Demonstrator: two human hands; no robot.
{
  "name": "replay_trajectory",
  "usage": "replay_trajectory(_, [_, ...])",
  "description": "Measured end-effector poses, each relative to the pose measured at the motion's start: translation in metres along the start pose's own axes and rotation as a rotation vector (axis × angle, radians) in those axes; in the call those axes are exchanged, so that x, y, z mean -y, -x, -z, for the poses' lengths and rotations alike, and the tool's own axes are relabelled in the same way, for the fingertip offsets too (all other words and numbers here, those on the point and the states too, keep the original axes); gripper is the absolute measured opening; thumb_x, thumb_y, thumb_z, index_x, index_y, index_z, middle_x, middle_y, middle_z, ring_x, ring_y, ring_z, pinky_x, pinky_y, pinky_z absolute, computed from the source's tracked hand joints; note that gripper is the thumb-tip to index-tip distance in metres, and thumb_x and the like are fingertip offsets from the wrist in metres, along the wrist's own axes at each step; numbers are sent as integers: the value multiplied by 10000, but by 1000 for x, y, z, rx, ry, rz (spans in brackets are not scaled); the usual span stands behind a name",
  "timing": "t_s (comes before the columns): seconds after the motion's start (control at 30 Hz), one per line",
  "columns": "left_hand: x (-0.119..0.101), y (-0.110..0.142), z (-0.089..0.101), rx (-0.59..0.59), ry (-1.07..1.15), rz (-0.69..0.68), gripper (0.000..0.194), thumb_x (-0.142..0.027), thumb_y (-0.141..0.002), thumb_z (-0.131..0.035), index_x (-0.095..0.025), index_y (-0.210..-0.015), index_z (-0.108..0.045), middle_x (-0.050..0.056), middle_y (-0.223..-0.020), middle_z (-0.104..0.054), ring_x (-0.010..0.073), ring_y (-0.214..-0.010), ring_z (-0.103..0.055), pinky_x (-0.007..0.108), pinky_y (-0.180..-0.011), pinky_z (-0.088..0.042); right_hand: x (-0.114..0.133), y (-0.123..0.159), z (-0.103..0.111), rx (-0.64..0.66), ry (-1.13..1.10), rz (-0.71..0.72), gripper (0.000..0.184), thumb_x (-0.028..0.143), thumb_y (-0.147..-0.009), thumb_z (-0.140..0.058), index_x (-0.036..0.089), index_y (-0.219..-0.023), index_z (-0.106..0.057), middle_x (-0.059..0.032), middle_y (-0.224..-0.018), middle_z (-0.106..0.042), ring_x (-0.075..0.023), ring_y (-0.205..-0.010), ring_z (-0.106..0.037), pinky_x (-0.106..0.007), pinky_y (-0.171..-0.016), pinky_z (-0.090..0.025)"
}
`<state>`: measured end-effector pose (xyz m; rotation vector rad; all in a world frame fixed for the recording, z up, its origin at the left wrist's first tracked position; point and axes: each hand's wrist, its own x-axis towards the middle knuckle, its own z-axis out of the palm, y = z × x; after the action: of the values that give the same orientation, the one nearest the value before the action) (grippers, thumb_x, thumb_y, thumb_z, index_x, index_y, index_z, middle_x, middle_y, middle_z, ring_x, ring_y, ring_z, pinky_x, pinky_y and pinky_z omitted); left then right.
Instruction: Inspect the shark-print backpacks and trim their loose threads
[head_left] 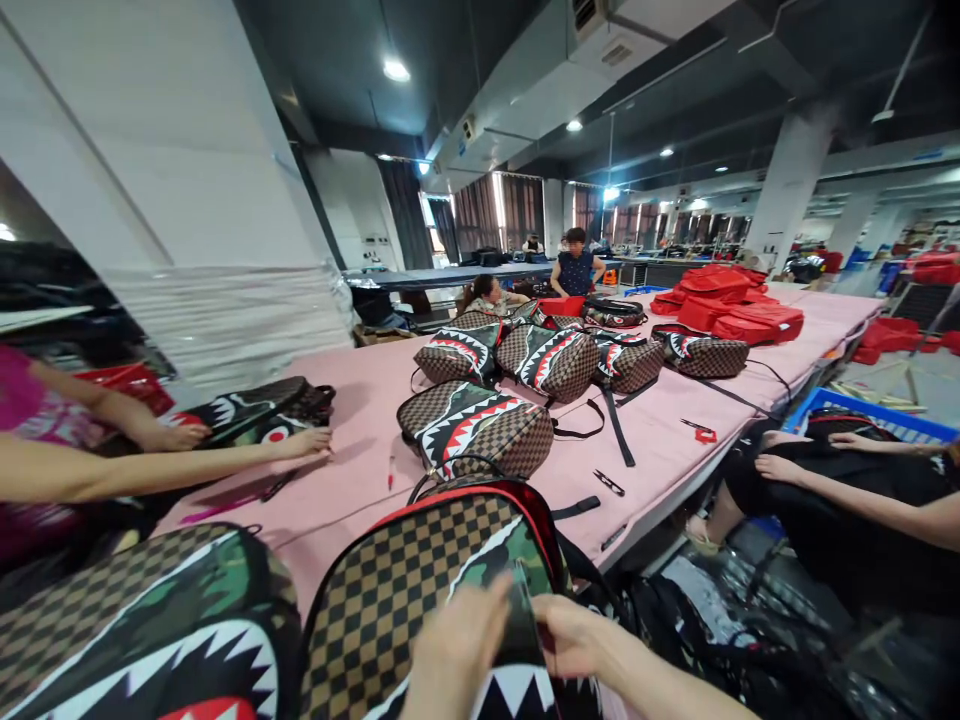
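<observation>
A brown checkered backpack (397, 590) with a camouflage shark-mouth print stands right in front of me at the bottom centre. My left hand (459, 645) and my right hand (574, 635) are both closed on its front panel, pinching a dark green flap between them. A second shark-mouth backpack (150, 630) lies at the bottom left, beside the one I hold.
Several more shark backpacks (476, 425) lie on the pink table (352, 480), with red bags (720, 300) at its far end. A co-worker's hands (307, 442) rest on the table at left. Another person's arms (840, 480) show at right. Red scissors (701, 431) lie near the edge.
</observation>
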<state>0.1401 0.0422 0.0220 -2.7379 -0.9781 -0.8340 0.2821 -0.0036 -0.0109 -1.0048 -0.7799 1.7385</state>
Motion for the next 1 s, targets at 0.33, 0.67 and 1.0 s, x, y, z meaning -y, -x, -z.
replay_trajectory(0.33, [93,-78,50,194,0,282,342,-395,-880,-382,-173,-1002,-613,61,-977,-654,187,-908,-574,287,-783,-431,-18,45,40,-71,-225,-190,339,415,-665,-727,127,-797,-605,-7,-651,-648,-89,-578,-604,-193,-573,-441])
replay_trajectory(0.67, [-68,143,82,102,-63,-48,400,-82,-842,-347,-215,-1142,-575,42,-1080,-654,135,-1007,-560,238,-842,-396,3,76,25,-196,78,-207,418,538,-704,-633,135,-812,-663,-45,-700,-692,-137,-595,-617,-237,-573,-446])
replay_trajectory(1.0, [-70,180,75,234,8,-9,352,-138,-870,-427,-205,-1206,-511,41,-1230,-571,157,-1185,-436,291,-969,-315,-40,91,33,-120,50,-180,445,453,-606,-748,131,-904,-675,-90,-872,-707,-216,-768,-653,-359,-754,-479])
